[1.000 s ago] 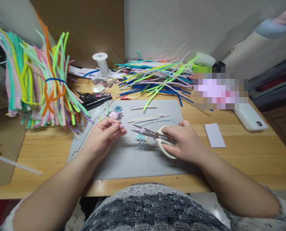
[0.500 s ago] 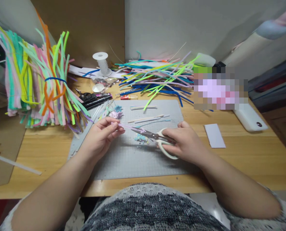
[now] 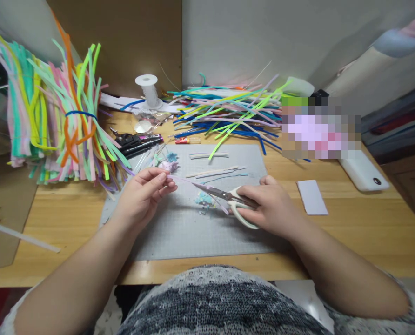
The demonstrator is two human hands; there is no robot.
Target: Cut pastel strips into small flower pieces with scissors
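My left hand (image 3: 143,195) pinches one end of a thin lilac pipe cleaner (image 3: 183,180) above the grey cutting mat (image 3: 200,228). My right hand (image 3: 270,207) grips white-handled scissors (image 3: 228,197), whose blades point left and meet the pipe cleaner near its far end. A small pile of blue and lilac fluff trimmings (image 3: 204,201) lies on the mat under the blades. Small finished pastel pieces (image 3: 167,163) sit at the mat's upper left.
A big bundle of pastel pipe cleaners (image 3: 61,121) hangs at the left; a loose heap (image 3: 228,114) lies at the back. Black pliers (image 3: 137,142), a white spool (image 3: 148,90), a white card (image 3: 311,197) and a white phone (image 3: 363,172) rest on the wooden table.
My left hand has drawn slightly left and up with the pipe cleaner. The scissors have shifted a little to the right along it.
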